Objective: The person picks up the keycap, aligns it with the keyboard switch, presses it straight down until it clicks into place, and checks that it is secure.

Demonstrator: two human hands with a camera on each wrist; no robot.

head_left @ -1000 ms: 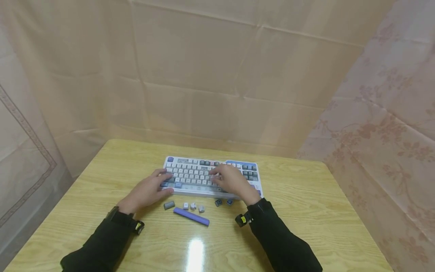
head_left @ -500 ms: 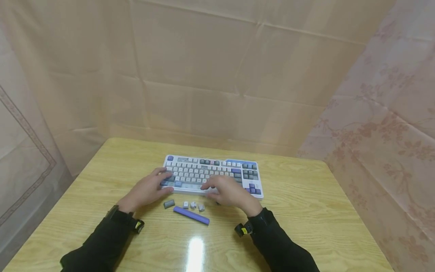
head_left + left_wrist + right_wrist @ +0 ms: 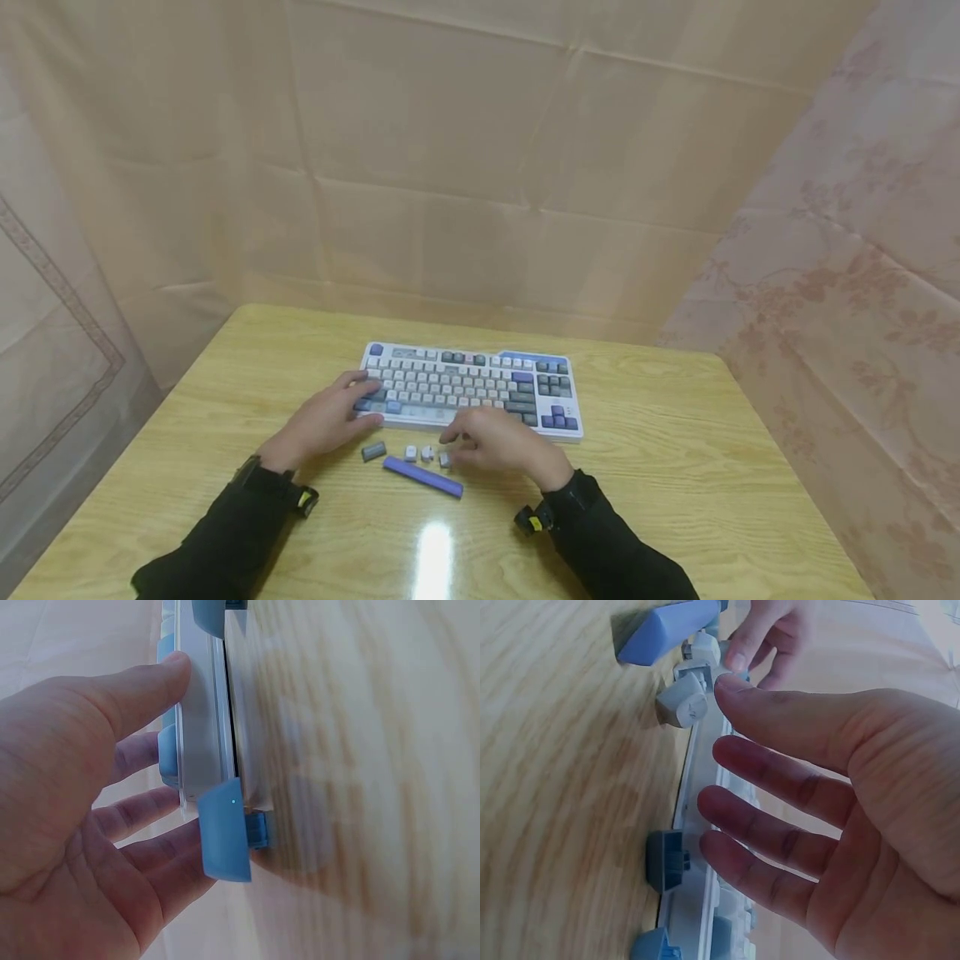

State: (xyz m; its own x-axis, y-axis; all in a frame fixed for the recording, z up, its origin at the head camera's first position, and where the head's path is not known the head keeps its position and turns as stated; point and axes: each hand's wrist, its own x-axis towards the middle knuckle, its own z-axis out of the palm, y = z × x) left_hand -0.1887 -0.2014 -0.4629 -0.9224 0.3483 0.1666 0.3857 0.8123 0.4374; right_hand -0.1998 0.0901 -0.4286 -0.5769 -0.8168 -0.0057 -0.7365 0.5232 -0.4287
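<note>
A white-cased keyboard [image 3: 420, 410] with white, grey, blue and purple keys lies on the table. My left hand [image 3: 322, 421] rests on its left front corner, fingers over the end keys and thumb against the front wall. My right hand [image 3: 495, 437] hovers low at the front edge, fingers slightly bent and spread. Its thumb and index tips are close to the rightmost loose white keycap [image 3: 684, 703], with nothing between them. In the right wrist view, a dark keycap [image 3: 664, 859] and a blue keycap [image 3: 654, 946] lie upturned below that hand; it hides them in the head view.
In front of the keyboard lie a wide grey keycap [image 3: 373, 451], two more white keycaps [image 3: 410, 453] and a long purple spacebar [image 3: 423, 477]. The wooden table [image 3: 660, 467] is backed by a beige cloth [image 3: 450, 167]. Patterned cloth [image 3: 840, 317] hangs at the right.
My right hand has come down from the middle keys to the front edge, moving toward me and slightly left, over the dark keycaps. The left hand and the keyboard stay in place.
</note>
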